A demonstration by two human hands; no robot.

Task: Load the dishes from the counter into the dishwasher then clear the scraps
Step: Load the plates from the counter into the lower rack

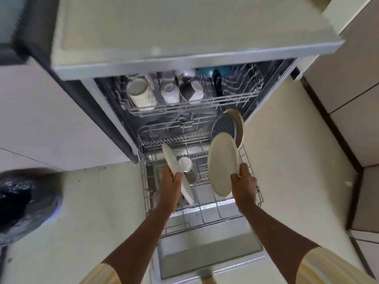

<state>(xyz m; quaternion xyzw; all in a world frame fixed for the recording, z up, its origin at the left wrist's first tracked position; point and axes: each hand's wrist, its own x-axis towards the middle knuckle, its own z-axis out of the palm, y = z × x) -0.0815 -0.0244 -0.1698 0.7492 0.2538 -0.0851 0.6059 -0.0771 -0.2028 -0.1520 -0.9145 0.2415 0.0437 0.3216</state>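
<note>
The dishwasher stands open below me with its lower rack pulled out over the door. My left hand grips a cream plate held on edge above the rack's left side. My right hand grips a larger cream plate by its lower rim, upright over the rack's right side. Behind it two plates stand in the rack, a dark grey plate and a cream plate. A small white cup sits in the rack between my hands.
The upper rack holds several mugs and a dark utensil. The counter top lies above the machine. A bin with a black bag stands on the floor at the left. Cabinets line the right side.
</note>
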